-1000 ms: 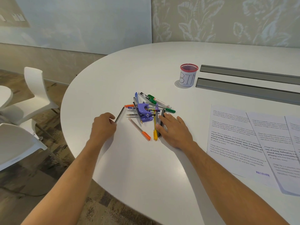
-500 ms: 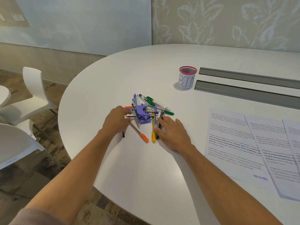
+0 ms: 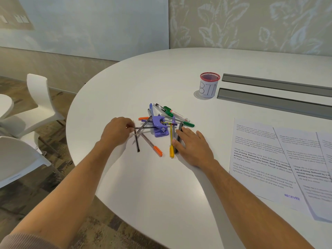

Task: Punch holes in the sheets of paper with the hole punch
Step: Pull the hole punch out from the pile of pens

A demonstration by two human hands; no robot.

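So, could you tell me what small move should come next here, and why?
Probably draw the thin dark pen clear of the purple hole punch: the left hand already pinches its end, and pens lie across and through the punch, so it cannot yet go to the printed sheets. The right hand rests flat beside the pile.

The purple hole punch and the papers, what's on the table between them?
In the head view, between the hole punch and the papers lie a yellow pen, a dark pen and the right hand.

Both bare forearms reach forward over the table's near edge. The left hand [image 3: 117, 131] has curled fingers pinching a thin pen. The right hand [image 3: 193, 146] lies flat, fingers straight.
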